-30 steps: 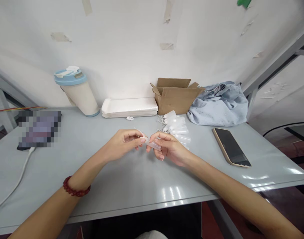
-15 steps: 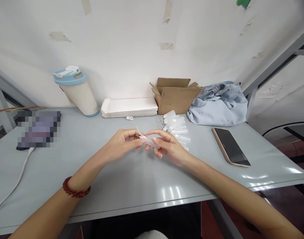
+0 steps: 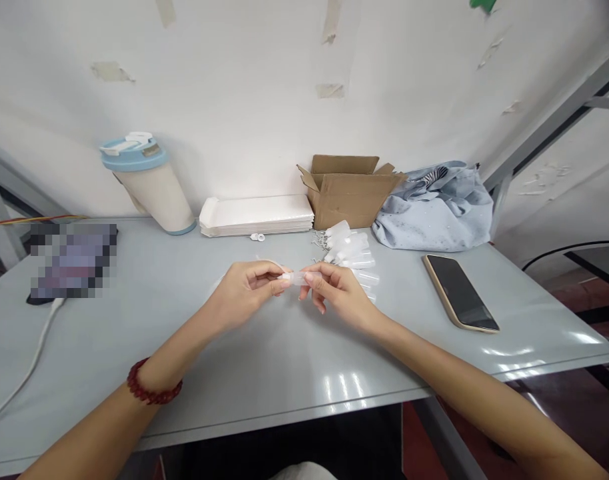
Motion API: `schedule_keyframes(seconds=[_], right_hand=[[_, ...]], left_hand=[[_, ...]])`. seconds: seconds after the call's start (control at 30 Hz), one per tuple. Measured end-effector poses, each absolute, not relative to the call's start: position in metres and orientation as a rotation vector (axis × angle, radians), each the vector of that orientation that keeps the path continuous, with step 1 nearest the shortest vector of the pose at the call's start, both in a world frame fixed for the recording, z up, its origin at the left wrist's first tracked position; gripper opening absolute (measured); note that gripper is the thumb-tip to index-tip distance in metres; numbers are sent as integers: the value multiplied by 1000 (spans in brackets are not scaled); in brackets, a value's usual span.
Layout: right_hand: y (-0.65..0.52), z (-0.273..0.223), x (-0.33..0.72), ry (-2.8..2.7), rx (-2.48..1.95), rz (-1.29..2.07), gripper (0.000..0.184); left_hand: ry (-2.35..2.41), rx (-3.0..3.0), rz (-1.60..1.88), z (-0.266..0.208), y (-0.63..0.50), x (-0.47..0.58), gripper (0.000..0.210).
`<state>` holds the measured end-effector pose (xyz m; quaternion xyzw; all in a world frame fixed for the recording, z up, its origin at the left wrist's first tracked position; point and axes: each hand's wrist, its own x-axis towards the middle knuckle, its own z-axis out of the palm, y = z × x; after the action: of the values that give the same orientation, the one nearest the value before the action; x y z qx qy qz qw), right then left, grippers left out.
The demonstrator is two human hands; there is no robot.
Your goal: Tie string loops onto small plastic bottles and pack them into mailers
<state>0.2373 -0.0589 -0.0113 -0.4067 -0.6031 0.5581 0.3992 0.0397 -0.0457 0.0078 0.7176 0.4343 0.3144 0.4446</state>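
Observation:
Above the middle of the table, both my hands hold one small translucent plastic bottle (image 3: 298,278), lying roughly level. My left hand (image 3: 251,288) pinches its white tip end between thumb and forefinger. A thin white string-like strand (image 3: 270,262) curves over those fingers; where it is fixed is hidden. My right hand (image 3: 335,288) grips the bottle's body with thumb and fingers. Just behind my right hand lies a pile of similar small bottles (image 3: 352,249), some with thin metallic bits at their tip ends.
Along the wall stand a blue-lidded tumbler (image 3: 149,190), a stack of white envelopes (image 3: 257,215), an open cardboard box (image 3: 347,200) and a pale blue cloth bag (image 3: 437,213). A phone (image 3: 459,293) lies right, a blurred device (image 3: 74,260) left, a small white piece (image 3: 257,237) before the envelopes.
The bottle has turned from slanting down to the right to nearly level. My right forefinger has drawn back from the tip end, and the strand now leans left over my left hand.

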Motion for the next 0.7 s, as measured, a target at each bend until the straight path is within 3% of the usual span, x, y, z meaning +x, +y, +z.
schedule_keyframes(seconds=[0.17,0.43,0.6,0.7], right_hand=[[-56,-12,238,-1470,-1055,1517,32],[-60,-12,237,-1655,-1030,1276,27],[-61,-16,239,-1789,-1051,1062,27],[-60,-16,239,-1704,-1087,1143,32]], left_hand=[[1080,1827,716,8,-44,41,24],[1060,1733,498,9,-41,40,44],[1088,1816,565,6,-45,41,45],[1116,1992,642,4,-47,43,42]])
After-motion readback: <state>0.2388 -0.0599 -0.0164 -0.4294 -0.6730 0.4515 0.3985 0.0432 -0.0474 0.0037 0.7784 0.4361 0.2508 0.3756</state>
